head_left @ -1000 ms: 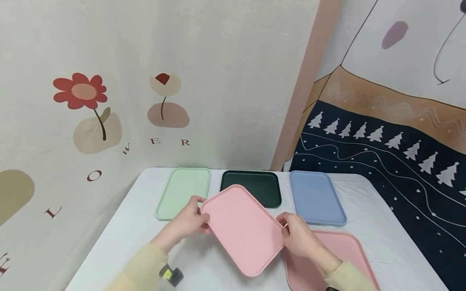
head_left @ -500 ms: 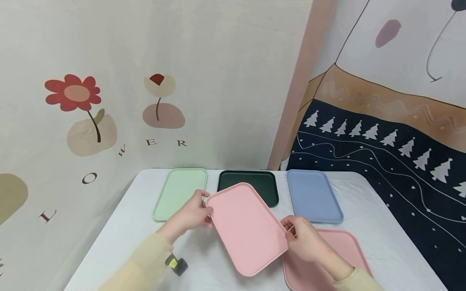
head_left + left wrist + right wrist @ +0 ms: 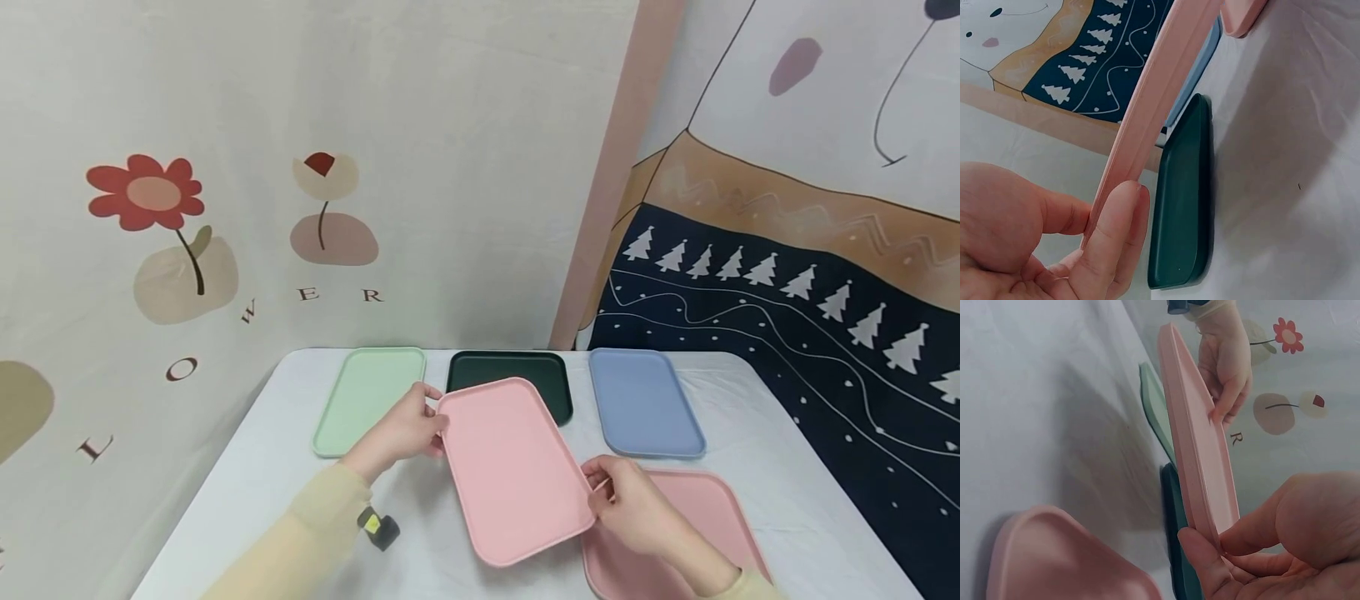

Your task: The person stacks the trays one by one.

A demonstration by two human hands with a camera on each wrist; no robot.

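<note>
A light pink rectangular tray (image 3: 517,471) with a raised rim is held up off the table between both hands, tilted. My left hand (image 3: 407,425) pinches its left edge near the far corner, thumb on the inner side and fingers beneath, as the left wrist view shows. At the opposite edge, my right hand (image 3: 630,504) pinches the near right corner. A second pink tray (image 3: 712,508) lies on the table at the right, partly covered by my right hand and forearm. Just behind the lifted tray is a dark green tray (image 3: 551,379), its near left part hidden.
Along the table's back edge, a light green tray (image 3: 371,396) lies left of the dark green one and a blue tray (image 3: 647,404) right of it. The white-covered table (image 3: 247,500) stands against a printed cloth backdrop (image 3: 450,167). A dark wrist device (image 3: 381,529) shows beside the left sleeve.
The lifted pink tray has turned slightly clockwise and shifted a little right, both hands keeping their hold. My left hand has moved up and right. The head view has panned slightly right.
</note>
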